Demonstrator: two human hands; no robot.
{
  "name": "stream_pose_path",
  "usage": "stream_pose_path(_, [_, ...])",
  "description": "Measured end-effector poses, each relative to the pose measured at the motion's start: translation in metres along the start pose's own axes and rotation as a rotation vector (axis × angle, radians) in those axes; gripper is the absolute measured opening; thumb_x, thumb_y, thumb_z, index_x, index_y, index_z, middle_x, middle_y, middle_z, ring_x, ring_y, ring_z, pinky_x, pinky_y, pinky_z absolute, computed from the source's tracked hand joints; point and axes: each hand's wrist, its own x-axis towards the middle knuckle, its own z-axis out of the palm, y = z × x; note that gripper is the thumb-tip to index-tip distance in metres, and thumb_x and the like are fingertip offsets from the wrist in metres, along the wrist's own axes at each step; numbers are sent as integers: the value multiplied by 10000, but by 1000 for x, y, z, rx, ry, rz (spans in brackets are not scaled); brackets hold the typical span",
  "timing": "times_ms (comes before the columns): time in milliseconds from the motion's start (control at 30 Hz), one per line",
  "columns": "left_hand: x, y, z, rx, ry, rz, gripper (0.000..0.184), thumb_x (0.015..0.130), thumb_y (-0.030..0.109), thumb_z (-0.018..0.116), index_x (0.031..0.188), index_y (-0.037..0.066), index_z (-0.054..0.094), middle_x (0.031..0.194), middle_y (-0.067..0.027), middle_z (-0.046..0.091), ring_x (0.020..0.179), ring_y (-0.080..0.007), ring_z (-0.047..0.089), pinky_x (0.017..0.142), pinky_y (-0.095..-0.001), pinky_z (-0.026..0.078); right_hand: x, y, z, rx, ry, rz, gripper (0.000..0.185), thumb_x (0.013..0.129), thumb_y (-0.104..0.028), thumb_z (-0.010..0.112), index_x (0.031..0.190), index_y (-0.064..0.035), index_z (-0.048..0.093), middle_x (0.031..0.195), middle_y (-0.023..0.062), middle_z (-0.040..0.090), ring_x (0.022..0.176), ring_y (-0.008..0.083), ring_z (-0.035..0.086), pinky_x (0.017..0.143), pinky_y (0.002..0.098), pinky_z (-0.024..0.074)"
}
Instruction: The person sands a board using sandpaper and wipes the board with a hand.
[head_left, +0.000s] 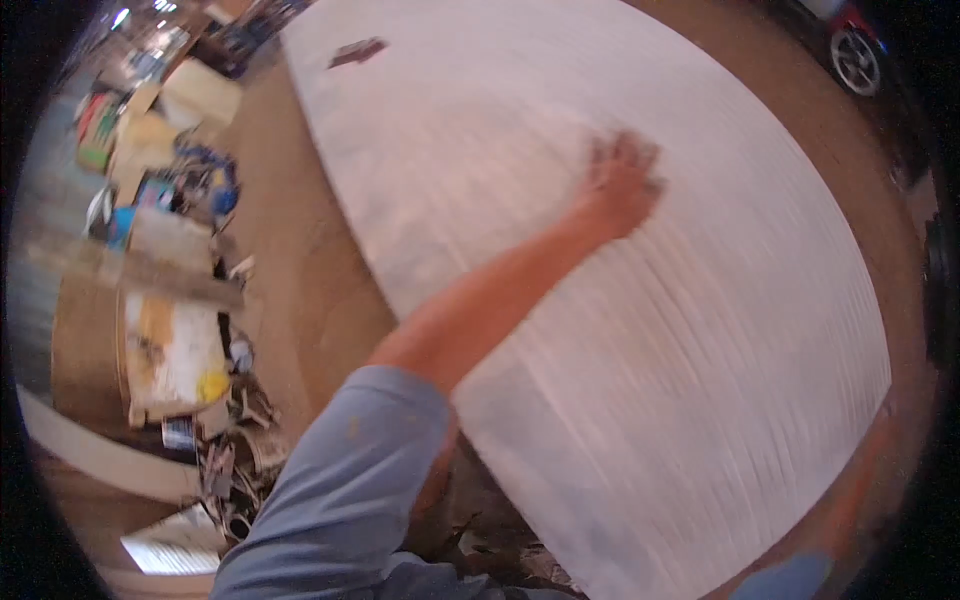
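A large white panel or sheet with faint lengthwise ridges spreads out in front of me. My left arm stretches across it, and my left hand is over its middle with the fingers apart, holding nothing that I can see. Motion blur hides whether the palm touches the surface. At the far right my right hand is near the panel's edge, dim and smeared, so its fingers do not show. A small dark reddish object, too blurred to name, lies on the panel's far left part.
Brown floor runs along the left side. Beyond it are cluttered boards, a stained pale board, a blue item and scraps. A weathered plank juts in from the left. A vehicle wheel stands at the upper right.
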Motion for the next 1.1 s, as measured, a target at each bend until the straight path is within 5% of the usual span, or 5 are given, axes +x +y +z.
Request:
stream_pose_path(433, [-17, 14, 8, -41, 87, 221, 521, 956, 317, 405, 1392, 36, 376, 1434, -196, 373, 1371, -343, 283, 1112, -555, 179, -104, -135, -145, -278, 1, 164, 454, 895, -368, 554, 1137, 11, 621, 1131, 208, 624, 1017, 310, 619, 849, 407, 500])
stream_pose_path(633, [-101, 104, 24, -817, -33, 587, 702, 825, 396, 648, 1367, 32, 390, 1220, -210, 554, 1150, -357, 515, 978, -449, 393, -116, -214, -183, -474, -51, 257, 528, 893, -436, 579, 1146, 25, 617, 1144, 217, 623, 1020, 305, 626, 840, 404, 509])
stream_pose_path(900, [-167, 113, -81, -1228, -144, 444, 1148, 535, 356, 873, 1345, -114, 209, 1086, -246, 607, 1033, -411, 575, 885, -415, 469, -97, -312, -154, 554, -26, 383, 474, 919, -304, 550, 1192, 83, 568, 1128, 224, 624, 1070, 274, 600, 896, 334, 469])
stream_pose_path(1033, [-140, 44, -108, -1046, -118, 276, 716, 623, 601, 741, 1002, 4, 628, 955, -227, 660, 919, -314, 646, 832, -429, 504, -92, -359, -140, 932, -135, 200, 416, 910, -224, 524, 1225, 45, 564, 1132, 124, 631, 1004, 208, 586, 886, 311, 448])
stream_pose_path(1100, [-123, 16, -101, -1010, 114, 329, 715, 644, 651, 712, 1016, 43, 655, 979, -200, 668, 929, -306, 653, 845, -415, 512, -100, -450, -170, 575, -39, 77, 392, 910, -223, 511, 1176, 52, 591, 1123, 129, 635, 1018, 196, 576, 937, 320, 410])
